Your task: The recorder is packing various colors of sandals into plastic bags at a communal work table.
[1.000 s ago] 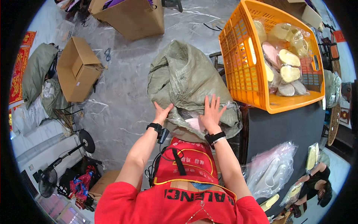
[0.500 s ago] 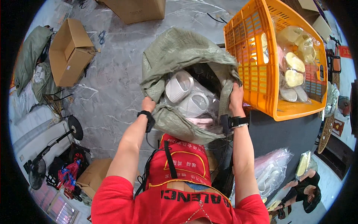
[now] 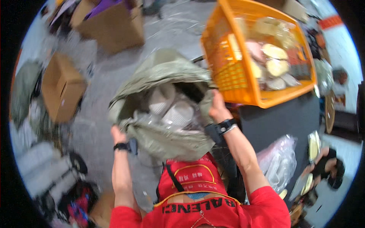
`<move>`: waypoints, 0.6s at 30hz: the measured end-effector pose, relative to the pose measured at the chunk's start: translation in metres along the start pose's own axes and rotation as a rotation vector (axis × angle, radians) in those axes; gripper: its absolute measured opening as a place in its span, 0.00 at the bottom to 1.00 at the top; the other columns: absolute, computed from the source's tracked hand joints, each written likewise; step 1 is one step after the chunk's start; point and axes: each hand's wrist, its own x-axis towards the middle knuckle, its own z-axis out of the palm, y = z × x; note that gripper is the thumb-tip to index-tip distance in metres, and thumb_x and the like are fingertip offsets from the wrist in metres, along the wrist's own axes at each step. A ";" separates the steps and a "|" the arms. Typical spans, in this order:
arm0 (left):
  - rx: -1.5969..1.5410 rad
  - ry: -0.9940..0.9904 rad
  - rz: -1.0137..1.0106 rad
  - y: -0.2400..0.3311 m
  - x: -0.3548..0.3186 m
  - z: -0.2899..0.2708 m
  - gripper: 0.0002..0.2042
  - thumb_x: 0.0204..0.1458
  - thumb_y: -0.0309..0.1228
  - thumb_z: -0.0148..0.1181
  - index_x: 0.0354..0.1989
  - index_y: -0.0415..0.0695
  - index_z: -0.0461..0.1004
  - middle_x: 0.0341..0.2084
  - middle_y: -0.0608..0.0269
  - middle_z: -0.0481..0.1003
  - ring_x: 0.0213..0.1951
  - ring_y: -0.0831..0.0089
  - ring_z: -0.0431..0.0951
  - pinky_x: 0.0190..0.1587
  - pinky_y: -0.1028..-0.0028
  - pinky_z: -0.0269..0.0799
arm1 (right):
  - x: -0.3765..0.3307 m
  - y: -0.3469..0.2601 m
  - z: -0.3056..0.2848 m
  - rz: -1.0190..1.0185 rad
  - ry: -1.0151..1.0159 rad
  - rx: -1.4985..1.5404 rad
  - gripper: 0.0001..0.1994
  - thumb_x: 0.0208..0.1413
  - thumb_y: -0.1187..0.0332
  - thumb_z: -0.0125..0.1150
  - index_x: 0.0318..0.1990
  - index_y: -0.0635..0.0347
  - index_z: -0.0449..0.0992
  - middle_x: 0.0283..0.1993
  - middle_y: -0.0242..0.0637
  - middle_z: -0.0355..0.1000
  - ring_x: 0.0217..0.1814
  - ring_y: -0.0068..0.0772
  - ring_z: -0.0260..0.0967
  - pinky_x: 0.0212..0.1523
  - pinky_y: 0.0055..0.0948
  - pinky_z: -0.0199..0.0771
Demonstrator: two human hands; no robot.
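A grey-green woven sack [image 3: 167, 144] hangs wide-mouthed in front of me. White slippers [image 3: 176, 114] in clear plastic bags lie inside it, and its deeper part is dark. My left hand [image 3: 118, 134] is closed on the sack's left rim, though blur softens the fingers. On the opposite side, my right hand [image 3: 219, 107] grips the rim near the orange crate. Each wrist wears a black strap with a small dark device.
An orange plastic crate [image 3: 262, 102] of bagged slippers stands on a dark table [image 3: 279, 121]. More bagged slippers [image 3: 276, 163] lie nearer me. Cardboard boxes [image 3: 62, 89] sit on the floor at left and behind the sack. A person [image 3: 330, 167] in black handles pale slippers at right.
The view has swung, shifting most things in it. The sack's mouth has been spread wider to the left, my left hand moving out and down with its rim. Both hands keep hold.
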 end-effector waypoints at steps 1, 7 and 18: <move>-0.253 -0.010 -0.015 0.066 -0.004 0.027 0.14 0.49 0.28 0.43 0.40 0.36 0.71 0.36 0.60 0.73 0.36 0.67 0.74 0.40 0.69 0.71 | -0.027 -0.010 0.026 -0.001 0.177 0.067 0.08 0.53 0.60 0.46 0.27 0.49 0.69 0.23 0.27 0.67 0.25 0.27 0.64 0.29 0.26 0.67; -0.903 0.079 -0.152 0.214 0.059 -0.034 0.20 0.51 0.37 0.40 0.46 0.35 0.68 0.42 0.50 0.71 0.43 0.58 0.71 0.48 0.62 0.67 | -0.053 -0.009 0.075 0.095 -0.322 0.035 0.10 0.50 0.63 0.55 0.38 0.56 0.73 0.34 0.31 0.74 0.35 0.28 0.70 0.41 0.31 0.69; -0.027 -0.151 1.139 0.574 0.078 -0.089 0.15 0.48 0.28 0.54 0.44 0.35 0.69 0.38 0.57 0.72 0.40 0.68 0.72 0.45 0.70 0.68 | -0.182 -0.098 0.178 -0.153 -0.866 0.341 0.11 0.55 0.65 0.48 0.41 0.62 0.71 0.38 0.34 0.73 0.38 0.29 0.70 0.45 0.30 0.69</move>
